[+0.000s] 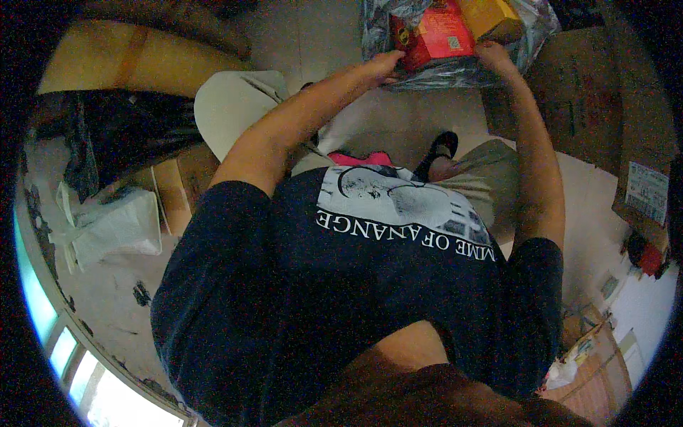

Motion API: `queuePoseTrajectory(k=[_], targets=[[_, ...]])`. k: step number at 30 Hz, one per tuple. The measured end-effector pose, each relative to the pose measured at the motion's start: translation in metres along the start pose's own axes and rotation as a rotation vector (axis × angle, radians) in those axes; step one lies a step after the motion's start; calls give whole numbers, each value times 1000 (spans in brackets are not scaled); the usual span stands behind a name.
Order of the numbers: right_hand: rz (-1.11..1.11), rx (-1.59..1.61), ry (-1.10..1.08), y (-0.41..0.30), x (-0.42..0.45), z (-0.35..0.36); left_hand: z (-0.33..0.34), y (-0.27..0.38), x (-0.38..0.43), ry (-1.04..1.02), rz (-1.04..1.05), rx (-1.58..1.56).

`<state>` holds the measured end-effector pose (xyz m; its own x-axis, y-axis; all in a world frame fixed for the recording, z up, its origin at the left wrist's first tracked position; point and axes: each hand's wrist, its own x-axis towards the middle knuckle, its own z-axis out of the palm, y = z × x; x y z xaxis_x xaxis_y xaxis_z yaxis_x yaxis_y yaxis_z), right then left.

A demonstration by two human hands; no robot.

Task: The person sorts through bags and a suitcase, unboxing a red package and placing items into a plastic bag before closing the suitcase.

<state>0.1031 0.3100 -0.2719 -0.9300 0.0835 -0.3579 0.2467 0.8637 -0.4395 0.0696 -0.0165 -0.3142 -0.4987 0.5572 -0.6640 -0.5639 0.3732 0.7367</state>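
Note:
At the top of the head view lies a clear plastic bag (443, 79) with a red printed package (440, 34) and a yellow package (493, 18) in it. My left hand (385, 68) is at the left edge of the red package, with the thumb against it; its other fingers are partly hidden by the plastic. My right hand (493, 56) is at the bag's near right side, its fingers at the lower edge of the yellow package beside the red one. How firmly either hand grips is hard to tell in the blurred picture.
Large cardboard boxes (571, 91) stand at the right, one bearing a label. At the left are a cardboard box (171, 197), black plastic (133, 123) and a white bag (117, 224) on the floor. A long tan carton (106, 58) lies at the upper left.

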Motion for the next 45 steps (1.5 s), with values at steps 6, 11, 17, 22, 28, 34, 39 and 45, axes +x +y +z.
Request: queuePoseTrajectory(k=[6,11,17,22,28,34,39,45], targets=[[205,749,55,-31,-38,27,5,-2,9,-9,41,-412],[-15,233,137,-107,-65,5,-2,4,-1,3,119,-748],[78,-70,255,-161,-81,-51,7,70,-60,-55,207,-537],[132,-151,106,-208,-101,-109,4,116,-98,-81,43,-324],[5,196,340,-184,-82,-95,-3,164,-133,80,-104,-315],[390,986,8,-172,-51,-91,-18,167,-128,-107,-88,-261],[360,1273,-259,-177,-53,-39,-30,121,-81,-220,-7,-456],[112,1323,-299,-211,-62,30,-80,22,-31,-269,135,-392]])
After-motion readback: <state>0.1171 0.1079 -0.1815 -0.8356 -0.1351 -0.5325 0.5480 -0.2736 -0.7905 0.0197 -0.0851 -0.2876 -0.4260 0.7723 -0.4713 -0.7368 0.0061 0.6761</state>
